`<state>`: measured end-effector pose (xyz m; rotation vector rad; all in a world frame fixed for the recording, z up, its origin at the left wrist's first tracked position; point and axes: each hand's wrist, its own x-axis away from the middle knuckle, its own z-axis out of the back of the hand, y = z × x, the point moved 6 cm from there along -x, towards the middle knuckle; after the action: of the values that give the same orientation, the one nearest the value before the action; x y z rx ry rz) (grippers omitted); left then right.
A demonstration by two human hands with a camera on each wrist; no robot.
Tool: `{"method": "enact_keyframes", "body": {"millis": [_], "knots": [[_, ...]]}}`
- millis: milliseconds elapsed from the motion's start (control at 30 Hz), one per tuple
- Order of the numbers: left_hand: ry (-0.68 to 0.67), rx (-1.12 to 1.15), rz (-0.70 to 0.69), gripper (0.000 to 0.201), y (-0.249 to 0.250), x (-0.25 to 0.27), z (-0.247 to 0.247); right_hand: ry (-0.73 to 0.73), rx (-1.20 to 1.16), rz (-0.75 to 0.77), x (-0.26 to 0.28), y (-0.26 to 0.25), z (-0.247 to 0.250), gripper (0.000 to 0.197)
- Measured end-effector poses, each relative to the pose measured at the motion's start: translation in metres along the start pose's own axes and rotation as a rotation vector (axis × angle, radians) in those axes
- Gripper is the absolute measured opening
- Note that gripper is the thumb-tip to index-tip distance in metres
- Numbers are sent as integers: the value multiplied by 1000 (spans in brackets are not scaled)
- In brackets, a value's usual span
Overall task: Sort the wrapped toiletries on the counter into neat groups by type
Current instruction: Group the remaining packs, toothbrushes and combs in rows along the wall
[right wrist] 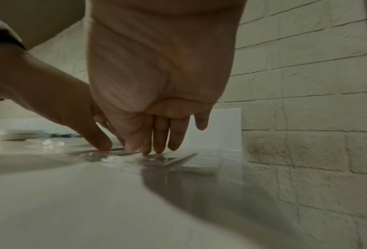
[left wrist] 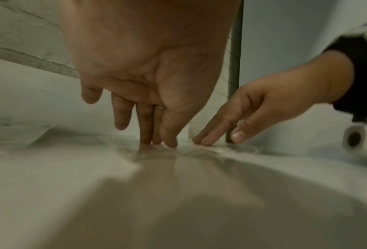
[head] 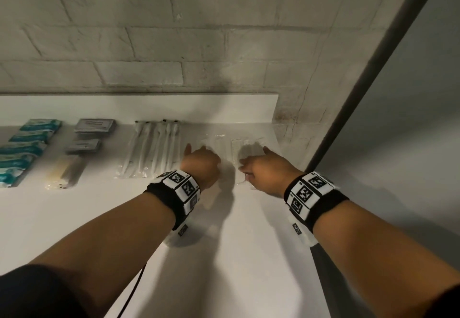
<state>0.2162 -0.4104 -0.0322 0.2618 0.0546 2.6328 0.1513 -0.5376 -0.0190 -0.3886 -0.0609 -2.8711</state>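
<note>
Several clear-wrapped white combs (head: 232, 147) lie side by side on the white counter (head: 124, 213), between my two hands. My left hand (head: 200, 162) presses down on their left part with straight fingers (left wrist: 148, 124). My right hand (head: 261, 166) rests its straight fingertips (right wrist: 160, 138) on their right part, where the wrapping (right wrist: 112, 158) shows crinkled. Left of them lie wrapped white toothbrushes (head: 151, 148), then grey sachets (head: 94, 126), a yellowish wrapped item (head: 66, 172) and teal packets (head: 27, 143).
A white brick wall (head: 199, 31) backs the counter, with a low white upstand (head: 149, 108) along it. A dark vertical post (head: 373, 69) and a pale panel close the right side. A black cable (head: 134, 290) hangs below my left arm.
</note>
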Motion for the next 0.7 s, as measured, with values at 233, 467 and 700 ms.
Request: {"method": "enact_keyframes", "body": {"millis": [233, 467, 700], "knots": [[5, -33, -21, 41, 11, 9, 1, -70, 75, 17, -7, -5, -4, 42], [0, 25, -24, 42, 6, 11, 2, -60, 55, 0, -4, -5, -4, 45], [0, 8, 46, 51, -24, 20, 6, -59, 116, 62, -8, -32, -3, 48]]}}
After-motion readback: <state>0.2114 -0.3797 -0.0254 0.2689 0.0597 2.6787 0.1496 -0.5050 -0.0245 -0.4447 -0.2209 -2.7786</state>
